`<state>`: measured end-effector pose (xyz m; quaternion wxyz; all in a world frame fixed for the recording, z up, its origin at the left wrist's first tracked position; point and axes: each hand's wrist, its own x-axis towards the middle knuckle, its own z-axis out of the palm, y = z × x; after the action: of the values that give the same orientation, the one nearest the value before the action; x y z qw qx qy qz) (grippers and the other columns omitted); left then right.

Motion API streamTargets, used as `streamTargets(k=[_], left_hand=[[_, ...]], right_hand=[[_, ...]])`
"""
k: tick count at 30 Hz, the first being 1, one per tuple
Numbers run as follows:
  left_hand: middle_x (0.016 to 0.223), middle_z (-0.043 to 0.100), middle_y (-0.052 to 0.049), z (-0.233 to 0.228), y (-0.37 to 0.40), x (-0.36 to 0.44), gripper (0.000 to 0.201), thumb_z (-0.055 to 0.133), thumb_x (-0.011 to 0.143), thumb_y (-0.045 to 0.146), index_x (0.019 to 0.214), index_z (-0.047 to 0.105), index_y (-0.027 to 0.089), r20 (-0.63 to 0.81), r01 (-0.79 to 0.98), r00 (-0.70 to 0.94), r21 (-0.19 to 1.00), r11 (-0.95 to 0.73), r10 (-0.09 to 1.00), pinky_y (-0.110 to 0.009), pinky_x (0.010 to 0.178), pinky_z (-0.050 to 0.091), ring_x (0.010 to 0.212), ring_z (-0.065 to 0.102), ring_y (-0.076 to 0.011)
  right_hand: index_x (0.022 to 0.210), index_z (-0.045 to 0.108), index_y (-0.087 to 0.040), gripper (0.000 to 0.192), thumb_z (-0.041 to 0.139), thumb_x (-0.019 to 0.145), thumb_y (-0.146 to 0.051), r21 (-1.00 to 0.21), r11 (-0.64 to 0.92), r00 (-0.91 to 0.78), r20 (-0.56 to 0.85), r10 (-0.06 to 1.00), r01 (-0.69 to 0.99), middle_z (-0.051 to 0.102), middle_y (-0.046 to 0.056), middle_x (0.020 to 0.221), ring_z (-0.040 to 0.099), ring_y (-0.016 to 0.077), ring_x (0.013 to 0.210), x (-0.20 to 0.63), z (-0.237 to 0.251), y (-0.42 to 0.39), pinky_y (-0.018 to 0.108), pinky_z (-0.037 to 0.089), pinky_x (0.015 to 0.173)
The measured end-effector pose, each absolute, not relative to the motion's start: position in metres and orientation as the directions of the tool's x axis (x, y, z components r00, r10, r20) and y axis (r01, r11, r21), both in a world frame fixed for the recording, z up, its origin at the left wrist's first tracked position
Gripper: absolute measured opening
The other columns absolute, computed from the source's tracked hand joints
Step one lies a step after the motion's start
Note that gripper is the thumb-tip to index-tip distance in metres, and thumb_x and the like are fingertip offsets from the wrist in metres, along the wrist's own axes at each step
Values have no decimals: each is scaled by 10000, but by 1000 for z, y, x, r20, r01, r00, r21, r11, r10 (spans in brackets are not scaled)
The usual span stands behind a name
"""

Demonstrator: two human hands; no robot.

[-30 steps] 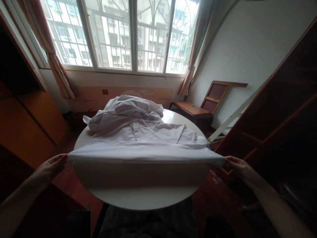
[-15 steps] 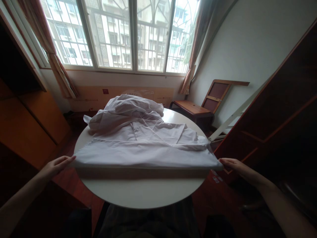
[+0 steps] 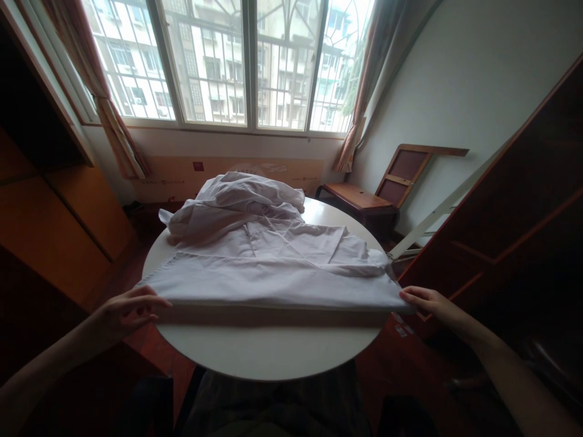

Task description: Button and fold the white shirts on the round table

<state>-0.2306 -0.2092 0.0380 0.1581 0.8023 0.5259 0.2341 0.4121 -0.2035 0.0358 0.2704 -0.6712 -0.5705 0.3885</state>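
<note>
Garment: a white garment lies across the round white table, near edge folded over into a long straight band that runs almost from one side of the tabletop to the other; the far part is bunched in a heap toward the window.
Fold edge: straight and taut-looking, with both ends reaching the table's rim — judged to be held at the ends so that the crease stays even.
Left hand: the left hand sits at the left end of the band, fingers curled over the corner of the cloth, which overhangs the rim there; a light, narrow pinch on the fabric as far as can be seen.
Right hand: the right hand is at the right end, fingertips on the corner of the band; whether cloth is pinched between thumb and fingers or only pressed cannot be told from this angle.
Table: bare surface shows only on the near side, below the fold, and in a strip at the far right.
Surroundings: a large barred window with curtains behind the table; a low wooden bench and a framed panel leaning on the right wall; dark wooden cabinet at right, orange-brown cupboards at left — all well apart from the cloth.
</note>
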Motion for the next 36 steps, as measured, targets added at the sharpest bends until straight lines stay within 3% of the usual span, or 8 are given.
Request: streamTargets(k=[2, 5, 14, 19, 24, 28, 33, 36], left_hand=[[827, 586, -34, 31, -214, -228, 282, 477, 774, 262, 984, 664, 265, 110, 712, 486, 525, -466, 867, -199, 656, 438, 718, 539, -120], [818, 563, -21, 16, -219, -220, 357, 477, 751, 175, 1034, 647, 312, 78, 723, 512, 500, -478, 856, -196, 678, 430, 732, 534, -114], [739, 592, -36, 5, -219, -222, 168, 572, 757, 316, 704, 701, 223, 137, 675, 503, 555, -487, 853, -171, 570, 434, 637, 553, -105], [732, 653, -33, 15, -215, -231, 182, 554, 764, 325, 717, 678, 201, 120, 690, 447, 585, -427, 887, -185, 607, 450, 657, 583, -132], [731, 679, -28, 25, -207, -238, 186, 609, 693, 389, 730, 679, 221, 74, 708, 274, 659, -253, 959, -210, 636, 464, 695, 605, -183], [703, 665, -23, 32, -214, -234, 254, 608, 675, 464, 730, 683, 227, -121, 707, 255, 701, -99, 959, -233, 613, 463, 672, 591, -190], [479, 598, -56, 23, -228, -223, 576, 421, 707, 664, 754, 708, 167, -523, 704, 220, 669, 237, 823, -248, 447, 401, 443, 532, -171], [389, 538, -56, 6, -232, -215, 733, 333, 678, 747, 822, 707, 134, -632, 652, 238, 666, 361, 737, -232, 383, 333, 340, 459, -141]], right_hand=[[759, 621, -147, 455, 594, 636, -583, -800, -209, 51, -219, 974, 562, 564, 28, 673, 473, 139, 586, 410, 37, -204, 228, 370, 515], [752, 620, -154, 473, 596, 611, -605, -794, -208, 60, -212, 975, 572, 566, 28, 679, 475, 141, 586, 406, 40, -206, 225, 373, 508], [760, 629, -145, 463, 623, 603, -581, -819, -202, 76, -192, 978, 537, 575, 36, 705, 486, 152, 633, 405, 38, -207, 219, 378, 532], [775, 634, -145, 440, 628, 613, -554, -830, -220, 85, -205, 975, 513, 562, 29, 689, 453, 128, 582, 408, 33, -207, 211, 348, 481], [772, 639, -150, 421, 623, 630, -546, -831, -200, 75, -189, 979, 520, 554, 24, 680, 448, 127, 578, 408, 33, -208, 213, 346, 480], [767, 643, -156, 409, 619, 637, -544, -821, -205, 76, -195, 978, 533, 558, 25, 670, 445, 132, 567, 410, 32, -207, 226, 345, 481], [771, 647, -163, 418, 620, 628, -555, -818, -237, 101, -217, 971, 525, 583, 41, 715, 485, 161, 624, 414, 29, -204, 239, 381, 529], [742, 647, -162, 410, 620, 627, -554, -816, -237, 93, -222, 971, 527, 580, 40, 704, 485, 162, 626, 414, 29, -204, 241, 382, 533]])
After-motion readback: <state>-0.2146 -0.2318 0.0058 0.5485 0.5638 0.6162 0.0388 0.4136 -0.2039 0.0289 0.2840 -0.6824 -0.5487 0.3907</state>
